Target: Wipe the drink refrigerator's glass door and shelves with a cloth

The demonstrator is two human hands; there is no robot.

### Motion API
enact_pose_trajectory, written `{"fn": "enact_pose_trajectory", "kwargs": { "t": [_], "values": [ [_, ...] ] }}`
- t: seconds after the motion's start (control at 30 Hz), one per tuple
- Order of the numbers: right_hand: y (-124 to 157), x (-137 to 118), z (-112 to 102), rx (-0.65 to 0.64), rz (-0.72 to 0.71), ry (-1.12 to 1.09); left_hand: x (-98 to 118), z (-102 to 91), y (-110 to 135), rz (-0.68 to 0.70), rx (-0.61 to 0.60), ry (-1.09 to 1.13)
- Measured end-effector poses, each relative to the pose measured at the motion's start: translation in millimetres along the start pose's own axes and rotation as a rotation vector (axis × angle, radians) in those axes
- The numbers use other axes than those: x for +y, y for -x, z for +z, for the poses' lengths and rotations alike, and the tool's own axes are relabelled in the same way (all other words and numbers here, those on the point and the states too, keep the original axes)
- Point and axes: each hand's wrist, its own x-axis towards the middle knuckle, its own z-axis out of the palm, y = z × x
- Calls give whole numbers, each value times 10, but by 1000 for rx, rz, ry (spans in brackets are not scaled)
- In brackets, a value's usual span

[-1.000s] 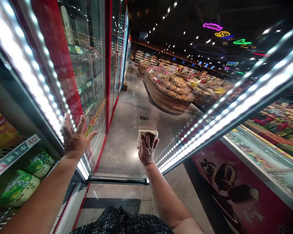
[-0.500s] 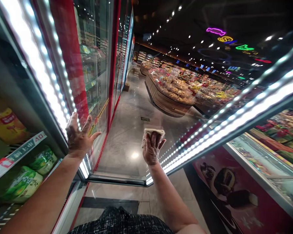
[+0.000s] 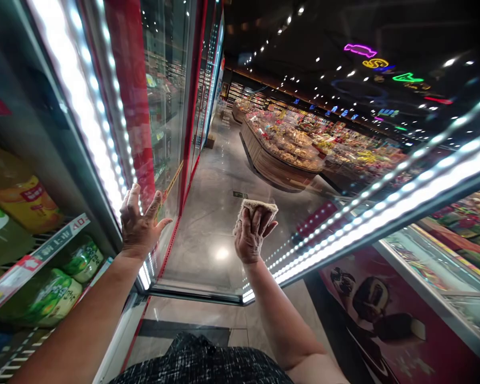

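A glass door (image 3: 208,229) with bright LED strips along both sides stands in front of me. My left hand (image 3: 142,224), fingers spread, is at the door's left edge beside the lit strip (image 3: 92,133). Under my right hand (image 3: 251,237) is a folded beige cloth (image 3: 260,205), held flat against the glass low on the door, near the right lit strip (image 3: 344,229). The cloth's upper edge shows beyond my fingertips; the rest is partly covered by my palm.
Left, shelves hold orange drink bottles (image 3: 36,197) and green-labelled bottles (image 3: 58,293) behind a price rail (image 3: 44,250). Through the glass appear a wooden display island (image 3: 280,160) and grey floor. A chest freezer (image 3: 432,314) stands at right; red-framed doors (image 3: 192,112) line the left.
The view has shifted slightly, so the door and shelves sit further right. My right hand and the cloth have moved a little up on the glass; my left hand stays at the door edge.
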Motion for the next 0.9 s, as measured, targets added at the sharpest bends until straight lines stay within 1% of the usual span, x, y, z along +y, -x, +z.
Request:
{"fn": "enact_pose_trajectory", "kwargs": {
  "t": [0.03,0.07,0.17,0.23,0.27,0.4,0.43,0.5,0.57,0.67,0.73,0.8,0.87,0.9],
  "values": [
    [-2,-40,18,-5,-6,4,-1,-1,1,-1,-2,-1],
    [20,-92,43,-14,-46,3,-4,-1,3,1,-1,-2],
    [168,-245,118,-58,-234,-18,-25,4,8,20,21,4],
    [225,-289,134,-82,-295,-28,-44,6,12,41,32,12],
    [219,-292,130,-84,-288,-28,-53,6,14,47,32,14],
    [64,-279,113,-78,-157,-16,-76,4,26,38,13,7],
    [43,-292,121,-84,-143,-16,-80,4,29,36,9,1],
    [65,-343,150,-105,-177,-28,-91,3,34,34,3,-7],
    [138,-406,173,-125,-257,-52,-112,4,39,39,3,-4],
    [165,-473,150,-147,-342,-66,-168,3,46,51,8,20],
    [62,-505,105,-121,-322,-40,-210,-4,49,56,6,47],
    [-86,-554,67,-91,-256,-5,-251,-18,49,62,5,79],
    [-184,-626,61,-98,-207,13,-290,-36,44,67,11,99],
    [-194,-668,71,-118,-213,9,-311,-46,40,72,15,102]
  ]
}}
